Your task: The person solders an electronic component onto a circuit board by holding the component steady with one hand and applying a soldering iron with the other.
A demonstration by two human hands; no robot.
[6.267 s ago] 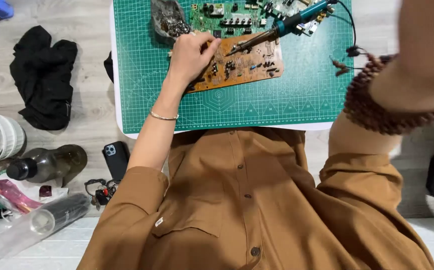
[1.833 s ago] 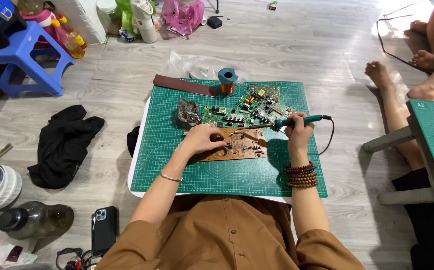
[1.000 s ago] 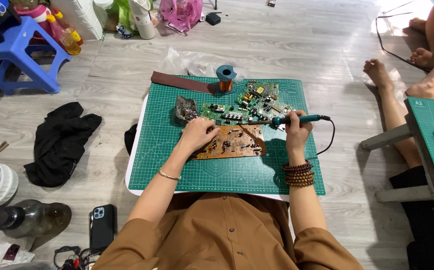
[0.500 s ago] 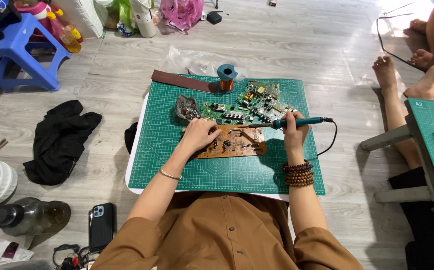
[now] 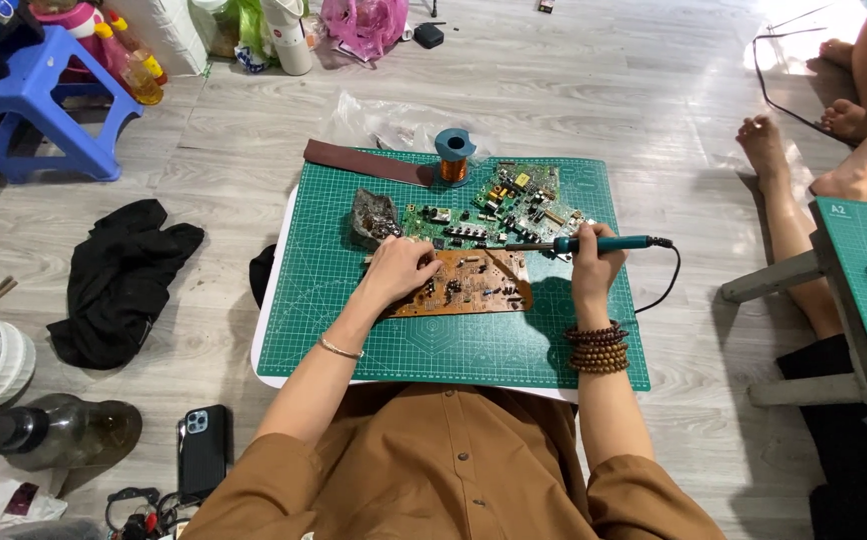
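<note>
On the floor at far left, a black cloth [image 5: 119, 278] and a phone [image 5: 204, 451]. On the green cutting-mat surface [image 5: 314, 300], left hand [image 5: 399, 268] pressed flat on the brown circuit board [image 5: 474, 285], fingers spread, gripping nothing. Right hand [image 5: 594, 270] closed around a teal soldering iron [image 5: 579, 244], tip over the board. Green boards [image 5: 514, 205] and copper wire spool [image 5: 454, 157] behind. Probably mid-work; finished joints too small to tell.

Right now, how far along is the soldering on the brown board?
Done: the brown board lies flat on the green mat. In hand: the left hand steadies it while the right hand holds the soldering iron over it. Left: finished joints are too small to tell.
</note>
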